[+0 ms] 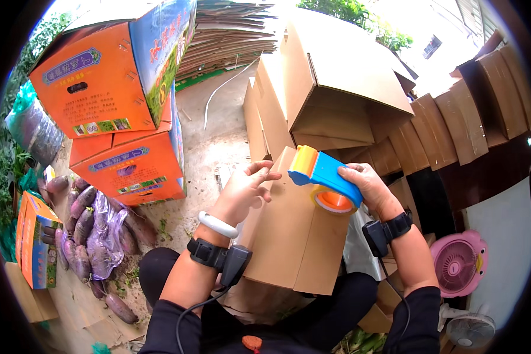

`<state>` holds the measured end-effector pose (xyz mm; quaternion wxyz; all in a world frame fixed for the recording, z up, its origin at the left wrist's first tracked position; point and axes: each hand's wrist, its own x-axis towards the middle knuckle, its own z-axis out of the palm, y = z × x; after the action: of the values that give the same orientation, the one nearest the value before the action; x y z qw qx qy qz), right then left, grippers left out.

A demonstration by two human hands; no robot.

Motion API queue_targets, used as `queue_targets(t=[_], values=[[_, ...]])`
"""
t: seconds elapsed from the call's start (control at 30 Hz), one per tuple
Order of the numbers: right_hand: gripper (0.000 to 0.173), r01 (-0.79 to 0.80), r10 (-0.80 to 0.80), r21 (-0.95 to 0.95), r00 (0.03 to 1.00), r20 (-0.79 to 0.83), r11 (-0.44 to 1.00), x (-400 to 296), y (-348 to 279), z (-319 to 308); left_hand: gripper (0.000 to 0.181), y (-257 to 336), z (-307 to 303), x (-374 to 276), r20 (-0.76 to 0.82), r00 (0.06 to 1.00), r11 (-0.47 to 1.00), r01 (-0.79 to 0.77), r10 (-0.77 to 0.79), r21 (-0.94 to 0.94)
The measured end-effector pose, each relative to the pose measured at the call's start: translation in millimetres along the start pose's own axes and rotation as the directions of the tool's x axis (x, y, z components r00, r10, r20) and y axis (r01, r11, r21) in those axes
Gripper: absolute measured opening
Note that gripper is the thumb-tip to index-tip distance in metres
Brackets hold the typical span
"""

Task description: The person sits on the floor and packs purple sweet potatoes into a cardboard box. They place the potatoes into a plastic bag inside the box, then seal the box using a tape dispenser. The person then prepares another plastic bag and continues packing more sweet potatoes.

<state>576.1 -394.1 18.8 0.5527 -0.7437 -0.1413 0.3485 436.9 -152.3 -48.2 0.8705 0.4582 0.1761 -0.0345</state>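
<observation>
My right hand (369,188) grips a blue and yellow packing-tape dispenser (334,171), with a roll of tape (335,201) on its underside. The dispenser is over a plain brown cardboard box (287,239) that stands between my knees. Whether the dispenser touches the box, I cannot tell. Left of the dispenser, my left hand (243,192) is by the box's upper left edge, fingers apart and slightly bent, with nothing seen in them. A pale bangle (218,225) is on my left wrist. Both wrists wear black straps with small devices.
Orange printed cartons (93,93) are stacked at left, near a pile of purple root vegetables (82,221). Ahead stands an open brown carton (349,66); flattened cardboard (225,40) is stacked behind. More brown boxes (460,119) line the right, above a pink fan (455,265).
</observation>
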Motion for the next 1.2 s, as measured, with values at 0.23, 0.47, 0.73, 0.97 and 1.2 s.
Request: queue_targets(t=[0.23, 0.47, 0.73, 0.97, 1.2], values=[[0.056, -0.011, 0.011, -0.015, 1.000, 0.013, 1.000, 2, -1, -2, 0.043, -4, 10, 12, 0.159, 0.982, 0.991, 0.111, -0.098, -0.075], [0.056, -0.006, 0.006, -0.024, 1.000, 0.023, 1.000, 4, -2, -1, 0.044, -8, -2, 14, 0.118, 0.989, 0.993, 0.095, -0.086, -0.075], [0.051, -0.028, 0.028, -0.030, 0.999, 0.021, 0.999, 4, -5, -3, 0.056, -4, -96, -3, -0.294, 0.719, 0.097, 0.303, 0.630, 0.948], [0.046, -0.029, 0.030, -0.022, 0.999, 0.020, 0.999, 2, -5, -2, 0.058, -9, -64, 2, -0.147, 0.868, 0.770, -0.328, 0.474, 0.547], [0.047, -0.034, 0.035, -0.060, 0.999, 0.020, 0.998, 2, -10, 2, 0.044, 1, -5, 18, 0.164, 0.977, 0.990, 0.140, -0.136, -0.008]])
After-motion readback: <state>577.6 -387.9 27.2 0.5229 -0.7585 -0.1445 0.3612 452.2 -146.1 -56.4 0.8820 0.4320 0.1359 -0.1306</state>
